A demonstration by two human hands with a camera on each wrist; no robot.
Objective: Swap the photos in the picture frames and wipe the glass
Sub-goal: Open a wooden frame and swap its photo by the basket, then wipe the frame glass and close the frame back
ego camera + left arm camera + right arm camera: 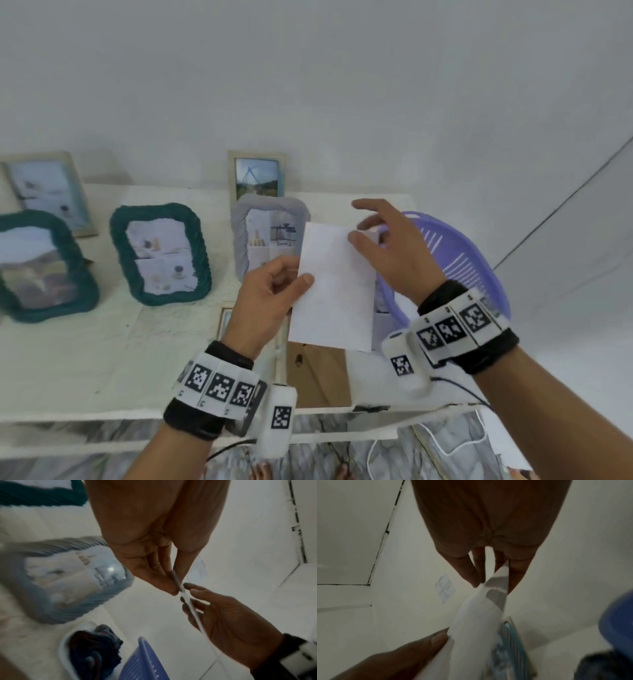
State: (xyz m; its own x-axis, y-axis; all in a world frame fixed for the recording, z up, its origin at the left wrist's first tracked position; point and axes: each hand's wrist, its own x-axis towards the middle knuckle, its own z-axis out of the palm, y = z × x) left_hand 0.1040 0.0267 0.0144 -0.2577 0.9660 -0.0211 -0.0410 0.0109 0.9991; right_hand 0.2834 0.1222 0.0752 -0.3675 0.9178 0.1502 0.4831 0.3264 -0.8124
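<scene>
I hold a white photo (pixel 334 287) upright above the table, its blank back toward me. My left hand (pixel 294 277) pinches its left edge between thumb and fingers. My right hand (pixel 363 229) pinches the top right corner. In the left wrist view the photo (pixel 187 601) is seen edge-on between both hands. In the right wrist view the photo (pixel 479 622) runs from my fingers (pixel 471 577) down to the left thumb (pixel 436 638). Under my hands an opened wooden frame (pixel 224 322) lies flat beside its brown backing board (pixel 318 373).
A grey woven frame (pixel 270 236) stands just behind the photo. Two teal frames (pixel 161 253) and two wooden frames (pixel 257 178) stand left and back. A purple basket (pixel 462 260) sits at the right. A dark cloth (pixel 96 649) lies in a white tray near the basket.
</scene>
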